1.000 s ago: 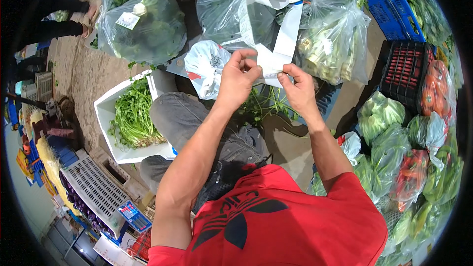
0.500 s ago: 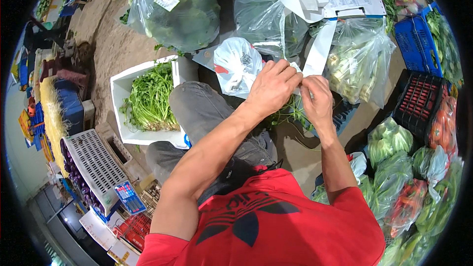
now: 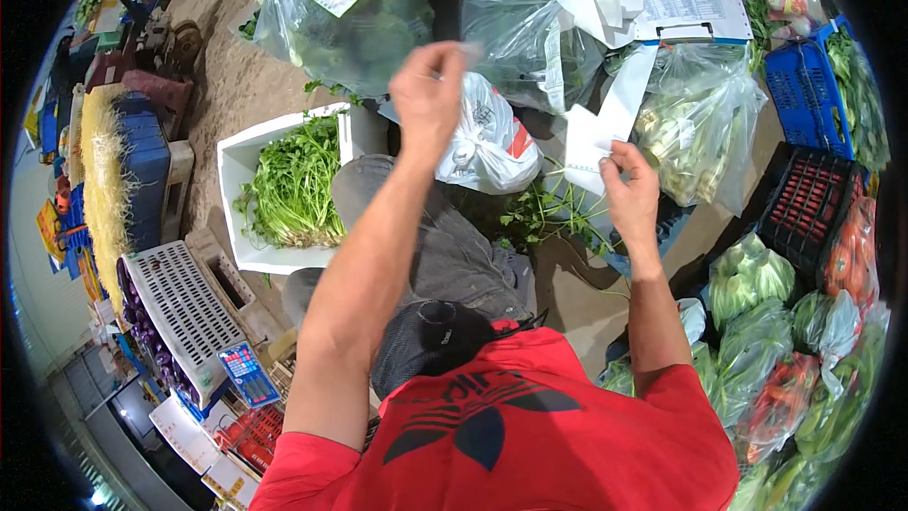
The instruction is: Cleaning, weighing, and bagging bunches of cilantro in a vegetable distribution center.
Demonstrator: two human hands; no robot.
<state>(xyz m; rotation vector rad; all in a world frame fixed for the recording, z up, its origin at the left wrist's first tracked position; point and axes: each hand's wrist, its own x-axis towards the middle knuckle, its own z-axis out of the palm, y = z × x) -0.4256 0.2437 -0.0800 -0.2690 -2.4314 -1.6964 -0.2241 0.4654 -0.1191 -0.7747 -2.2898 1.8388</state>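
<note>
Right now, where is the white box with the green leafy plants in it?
In the head view the white box sits on the ground at the person's left, beside their grey-trousered knee, below the big clear bag of greens and above the white slatted crate.

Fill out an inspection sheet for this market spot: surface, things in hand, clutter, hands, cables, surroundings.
Surface: bare brown ground, loose green stems by the knees.
Things in hand: long white paper strip in the right hand's grip; small pale slip at the left fingertips, blurred.
Clutter: tied white plastic bag; white foam box of leafy greens; clear bags of vegetables.
Hands: left hand raised; right hand lower, both pinching.
Cables: nothing seen.
Surroundings: blue plastic crate; white perforated crate.
</note>
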